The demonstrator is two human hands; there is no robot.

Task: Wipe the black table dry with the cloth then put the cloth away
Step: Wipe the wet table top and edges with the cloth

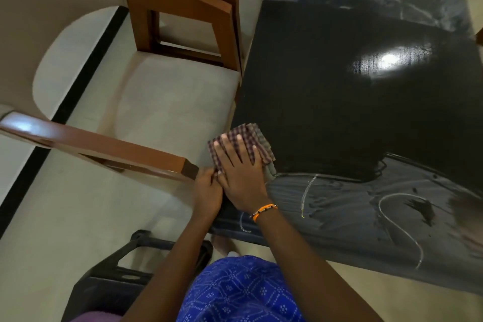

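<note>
Right hand (241,165) spread flat, left hand (207,187) curled just beside it

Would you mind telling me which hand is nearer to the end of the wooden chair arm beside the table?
Left. The left hand sits right beside the wooden chair arm end, pinching the checked cloth edge. The right hand lies flat on the cloth, farther over the black table.

The table (352,102) fills the right side of the frame, with the cloth (241,145) on its left edge around lower centre. The right hand (241,172) lies flat on the cloth, and the left hand (207,189) sits just left of it, I think pinching the cloth's near corner. One chair (180,10) stands upper left beside the table, another chair arm (99,146) reaches in from the left, and a stool (125,274) sits at the bottom.
</note>
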